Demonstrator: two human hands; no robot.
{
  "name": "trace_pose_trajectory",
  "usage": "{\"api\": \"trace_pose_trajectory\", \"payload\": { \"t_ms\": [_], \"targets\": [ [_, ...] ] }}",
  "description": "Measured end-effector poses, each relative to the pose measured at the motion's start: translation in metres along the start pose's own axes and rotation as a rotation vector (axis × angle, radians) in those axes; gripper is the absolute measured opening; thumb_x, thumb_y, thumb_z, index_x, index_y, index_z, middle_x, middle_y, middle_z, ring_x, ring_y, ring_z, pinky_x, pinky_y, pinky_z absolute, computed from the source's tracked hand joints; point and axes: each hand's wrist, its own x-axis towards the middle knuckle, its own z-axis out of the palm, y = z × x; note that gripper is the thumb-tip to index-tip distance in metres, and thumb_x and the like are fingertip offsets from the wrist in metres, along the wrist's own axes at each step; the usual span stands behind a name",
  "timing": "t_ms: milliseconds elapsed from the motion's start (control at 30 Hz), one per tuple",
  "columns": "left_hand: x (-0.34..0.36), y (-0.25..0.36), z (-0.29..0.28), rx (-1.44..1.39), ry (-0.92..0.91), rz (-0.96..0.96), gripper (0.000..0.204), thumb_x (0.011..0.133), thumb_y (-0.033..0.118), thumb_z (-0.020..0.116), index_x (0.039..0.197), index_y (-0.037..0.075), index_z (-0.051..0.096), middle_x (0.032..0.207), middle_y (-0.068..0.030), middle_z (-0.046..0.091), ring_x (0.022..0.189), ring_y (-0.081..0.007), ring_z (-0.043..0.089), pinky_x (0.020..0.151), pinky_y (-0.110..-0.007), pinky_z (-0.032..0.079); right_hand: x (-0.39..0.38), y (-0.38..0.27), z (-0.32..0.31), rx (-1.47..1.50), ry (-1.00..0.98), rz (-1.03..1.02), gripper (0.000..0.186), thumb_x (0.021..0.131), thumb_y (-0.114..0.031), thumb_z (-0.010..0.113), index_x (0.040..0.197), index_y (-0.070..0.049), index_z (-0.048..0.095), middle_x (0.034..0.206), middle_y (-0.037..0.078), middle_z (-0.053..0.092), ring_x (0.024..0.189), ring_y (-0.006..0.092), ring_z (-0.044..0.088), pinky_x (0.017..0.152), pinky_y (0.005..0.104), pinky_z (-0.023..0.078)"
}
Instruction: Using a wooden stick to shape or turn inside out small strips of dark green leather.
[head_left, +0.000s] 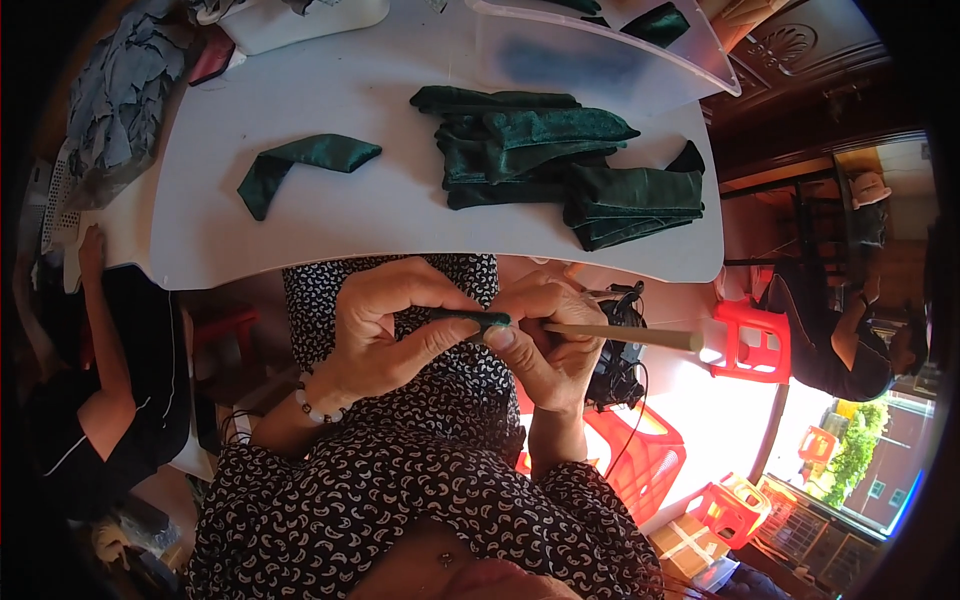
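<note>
— Talk me through it, what's in your fingers?

— A dark green cloth piece (489,319), right in front of me, just off the near edge of the table (350,235). My left hand (385,325) pinches it, thumb against finger. My right hand (550,358) has its thumb pressed on the right end, and those fingers also hold a pale wooden stick (640,337) that points off to the right.

— Does the stick go into the cloth?

— Can't tell! My fingers hide that end.

— How does it handle, do you reckon?

— Light and soft, I'd say, with a velvety nap that might slip a little; hardly fragile. Held at one end it would probably flop, so a fingertip pinch at both ends looks best. The stick seems stiff; grip it along the shaft.

— And farther out?

— Bent green strip (315,155) on the table's left, green velvet pile (540,150) on the right, layers overlapping.

— Containers?

— Far right, a clear plastic bin (640,88) with green pieces (655,25) inside. Far left, a white tub (310,28), something greyish in it, mostly cut off. Left of that, a grey cloth heap (125,90).
</note>
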Motion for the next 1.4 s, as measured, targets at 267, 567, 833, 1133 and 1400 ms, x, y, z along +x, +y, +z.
{"api": "trace_pose_trajectory", "payload": {
  "t_ms": [267,567,833,1133,1400],
  "targets": [
    [-0.004,-0.003,0.003,0.014,0.012,0.029,0.011,0.076,0.001,0.075,0.086,0.000,0.069,0.078,-0.0091,0.068,0.069,-0.0144,0.065,0.060,-0.024,0.049,-0.006,0.002,0.006,0.034,0.044,-0.001,0.010,0.079,-0.004,0.071,0.082,0.002,0.063,0.076,0.009,0.062,0.064,0.0143,0.053,0.056,0.0245,0.040],
    [-0.009,0.005,0.006,-0.179,0.039,-0.132,0.012,0.083,0.001,0.069,0.093,-0.004,0.065,0.088,-0.0094,0.066,0.078,-0.0129,0.065,0.073,-0.023,0.053,-0.011,0.003,0.006,0.360,0.098,0.234,0.015,0.086,-0.007,0.068,0.094,0.003,0.061,0.079,0.003,0.062,0.068,0.0051,0.052,0.058,0.0179,0.039],
    [-0.008,0.006,0.008,-0.261,0.030,-0.208,0.016,0.082,0.000,0.068,0.096,-0.005,0.064,0.093,-0.0089,0.065,0.081,-0.0127,0.066,0.076,-0.024,0.053,-0.014,0.009,0.004,0.306,0.075,0.307,0.013,0.086,-0.004,0.067,0.094,0.003,0.060,0.080,0.001,0.060,0.065,0.0028,0.050,0.056,0.0163,0.038],
    [-0.005,-0.001,0.010,-0.114,0.050,-0.089,0.016,0.081,-0.002,0.069,0.096,-0.004,0.064,0.095,-0.0096,0.064,0.082,-0.0124,0.066,0.073,-0.022,0.055,-0.011,0.004,0.005,0.188,0.044,0.257,0.005,0.085,-0.003,0.065,0.088,0.000,0.062,0.071,-0.005,0.054,0.057,0.0006,0.038,0.050,0.0184,0.026],
    [-0.011,-0.005,0.004,-0.169,0.026,-0.301,0.009,0.086,-0.003,0.061,0.095,-0.004,0.063,0.089,-0.0060,0.063,0.081,-0.0078,0.064,0.071,-0.020,0.053,-0.011,0.003,0.006,0.183,0.024,0.263,0.004,0.086,-0.003,0.063,0.088,-0.001,0.060,0.066,-0.006,0.052,0.055,0.0003,0.039,0.049,0.0183,0.027]
  ]
}}
